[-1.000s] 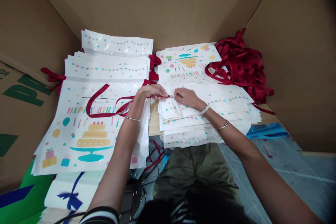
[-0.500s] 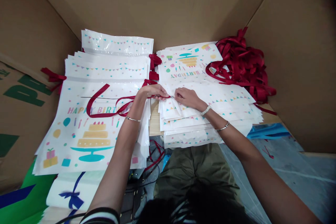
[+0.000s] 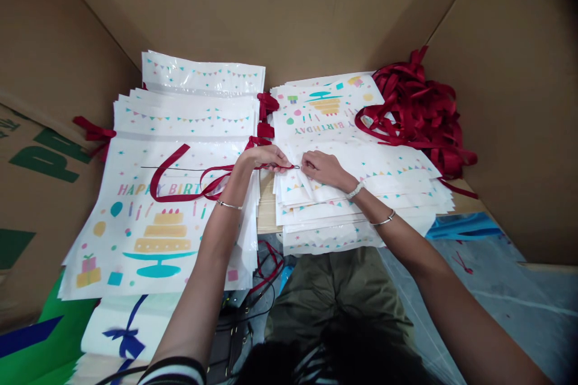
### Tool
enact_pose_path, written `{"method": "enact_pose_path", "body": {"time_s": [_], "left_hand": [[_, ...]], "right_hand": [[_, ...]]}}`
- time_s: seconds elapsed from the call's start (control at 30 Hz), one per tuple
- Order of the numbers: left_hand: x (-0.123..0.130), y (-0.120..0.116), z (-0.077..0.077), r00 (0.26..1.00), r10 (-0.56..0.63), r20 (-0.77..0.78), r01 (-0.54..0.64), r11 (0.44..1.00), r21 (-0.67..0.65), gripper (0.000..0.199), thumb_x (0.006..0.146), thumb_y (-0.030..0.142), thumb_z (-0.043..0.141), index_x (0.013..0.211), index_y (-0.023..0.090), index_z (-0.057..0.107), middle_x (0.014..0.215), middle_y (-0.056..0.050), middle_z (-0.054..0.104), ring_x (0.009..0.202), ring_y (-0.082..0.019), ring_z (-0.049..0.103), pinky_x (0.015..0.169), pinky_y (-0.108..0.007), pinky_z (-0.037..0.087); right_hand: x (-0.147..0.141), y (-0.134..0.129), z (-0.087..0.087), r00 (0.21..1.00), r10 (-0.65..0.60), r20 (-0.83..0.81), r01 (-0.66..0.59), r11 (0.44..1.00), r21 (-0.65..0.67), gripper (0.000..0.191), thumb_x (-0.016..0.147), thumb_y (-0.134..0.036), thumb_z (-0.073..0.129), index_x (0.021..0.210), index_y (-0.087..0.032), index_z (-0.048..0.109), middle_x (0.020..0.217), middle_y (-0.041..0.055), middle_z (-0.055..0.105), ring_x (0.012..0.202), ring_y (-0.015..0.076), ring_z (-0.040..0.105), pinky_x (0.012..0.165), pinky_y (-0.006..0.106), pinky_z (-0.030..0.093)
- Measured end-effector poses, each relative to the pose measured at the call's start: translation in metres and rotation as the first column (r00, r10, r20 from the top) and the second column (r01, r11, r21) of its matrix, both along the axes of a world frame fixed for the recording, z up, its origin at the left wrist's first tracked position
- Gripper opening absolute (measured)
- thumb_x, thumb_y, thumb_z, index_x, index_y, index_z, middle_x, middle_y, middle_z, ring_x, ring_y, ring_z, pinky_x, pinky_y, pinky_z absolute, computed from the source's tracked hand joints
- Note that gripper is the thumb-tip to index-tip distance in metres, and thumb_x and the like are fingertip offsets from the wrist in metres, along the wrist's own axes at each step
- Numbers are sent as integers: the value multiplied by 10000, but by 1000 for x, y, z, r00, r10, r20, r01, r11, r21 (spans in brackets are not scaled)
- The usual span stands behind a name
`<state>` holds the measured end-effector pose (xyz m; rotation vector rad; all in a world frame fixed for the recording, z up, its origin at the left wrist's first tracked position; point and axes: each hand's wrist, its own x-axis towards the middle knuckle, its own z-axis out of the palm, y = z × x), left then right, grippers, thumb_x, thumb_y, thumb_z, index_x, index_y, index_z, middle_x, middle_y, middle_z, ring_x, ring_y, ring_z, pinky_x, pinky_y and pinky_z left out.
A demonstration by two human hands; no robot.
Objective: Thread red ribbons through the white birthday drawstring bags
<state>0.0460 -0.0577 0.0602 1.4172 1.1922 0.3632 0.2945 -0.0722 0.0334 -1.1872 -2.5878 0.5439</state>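
My left hand (image 3: 266, 158) grips a dark red ribbon (image 3: 178, 183) and a thin dark wire (image 3: 203, 168) that runs left across a white Happy Birthday bag (image 3: 135, 240) on the left stack. My right hand (image 3: 324, 170) pinches the edge of a top white bag (image 3: 356, 159) on the right stack. The wire's looped tip (image 3: 296, 166) lies between my hands, just left of my right fingers. Both stacks carry printed cakes and bunting. The bangles on my wrists sit clear of the bags.
Brown cardboard walls (image 3: 271, 6) surround the stacks. A loose heap of dark red ribbons (image 3: 418, 117) lies at back right. A wooden tabletop (image 3: 267, 210) shows between the stacks. Black cables (image 3: 253, 307) and bags with blue bows (image 3: 124, 334) lie below, beside my olive trousers (image 3: 338, 295).
The whole view has drifted slightly right. Both hands stay in nearly the same place on the wire, ribbon and bag edge.
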Motion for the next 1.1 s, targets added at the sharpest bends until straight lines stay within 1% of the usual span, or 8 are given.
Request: {"method": "enact_pose_path", "body": {"time_s": [0.1, 0.2, 0.37, 0.5, 0.57, 0.73, 0.9, 1.1], "left_hand": [[1, -2, 1, 999, 39, 2, -40, 999, 23, 411, 934, 441, 761, 857, 39, 786, 733, -86, 693, 908, -150, 566, 750, -293, 401], [3, -4, 1, 998, 57, -4, -57, 998, 30, 411, 937, 434, 763, 865, 30, 786, 760, -96, 707, 923, -153, 573, 755, -292, 402], [4, -2, 0, 999, 39, -16, -39, 999, 24, 391, 911, 399, 801, 846, 14, 785, 757, -107, 710, 889, -156, 598, 721, -285, 409], [5, 0, -1, 1000, 10, -5, -10, 1000, 23, 330, 894, 373, 818, 880, 46, 774, 763, -79, 704, 788, -140, 620, 686, -270, 461], [5, 1, -1, 1000, -2, 0, 2, 1000, 23, 315, 881, 358, 831, 894, 49, 772, 777, -82, 709, 786, -144, 626, 686, -272, 474], [6, 0, 0, 1000, -26, -12, 26, 999, 19, 275, 870, 283, 844, 856, 13, 792, 743, -110, 709, 911, -177, 621, 729, -286, 424], [10, -2, 3, 999, -34, -43, 35, 999, 27, 250, 858, 250, 848, 862, 5, 797, 742, -113, 707, 884, -173, 614, 730, -300, 410], [18, -5, 5, 998, -2, -59, 7, 997, 81, 216, 801, 239, 891, 762, 47, 800, 643, -86, 663, 866, -195, 610, 706, -308, 383]], "right_hand": [[0, -1, 0, 1000, 0, 1, 0, 1000, 4, 157, 967, -315, 491, 930, -204, 596, 1013, 37, 697, 970, 195, 580, 701, 288, 289], [0, -1, 0, 1000, 2, 5, -2, 1000, 9, 167, 976, -314, 482, 932, -205, 600, 1016, 41, 697, 973, 197, 580, 702, 290, 294], [0, -1, 0, 999, 32, 22, -33, 999, 23, 181, 996, -309, 466, 947, -208, 608, 1016, 44, 684, 990, 201, 577, 719, 294, 308], [1, -1, -1, 998, 48, 35, -49, 998, 37, 202, 1018, -310, 443, 971, -211, 613, 1026, 52, 677, 998, 205, 576, 738, 297, 324], [2, -1, -2, 998, 56, 32, -58, 997, 48, 209, 1025, -310, 435, 976, -213, 614, 1025, 50, 672, 1001, 204, 575, 745, 298, 329], [2, -1, -3, 998, 59, 25, -60, 997, 52, 207, 1021, -304, 442, 979, -210, 622, 1023, 53, 676, 999, 205, 574, 756, 299, 341], [3, -2, -2, 999, 46, 7, -47, 998, 31, 189, 1002, -285, 466, 976, -200, 633, 1034, 54, 690, 993, 201, 583, 772, 299, 349], [4, -3, -2, 999, 51, -12, -51, 999, 15, 190, 992, -264, 468, 979, -198, 646, 1020, 53, 695, 987, 200, 590, 787, 291, 359]]}}
